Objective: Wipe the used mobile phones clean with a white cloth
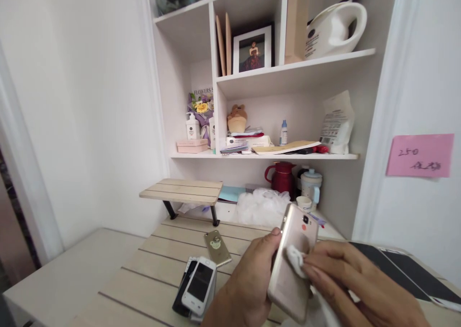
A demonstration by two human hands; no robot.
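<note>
A gold smartphone [288,279] is tilted up in front of me, its back with the camera lens facing me. My left hand [248,274] grips it along its left edge, thumb near the top. A white tissue [296,259] is pinched in the fingers of my right hand [353,279] and pressed against the phone's back. Part of the tissue hangs below that hand. Left of my hands, a white phone [199,286] lies on a small stack of other phones. Just behind the stack, a gold phone with a ring holder [218,248] lies on the slatted table.
The slatted wooden table [144,281] carries a small raised shelf [183,190] at its back left. Crumpled clear plastic [264,206], a red jug [283,178] and a white cup [304,203] stand behind. Dark flat panels [392,267] lie at the right.
</note>
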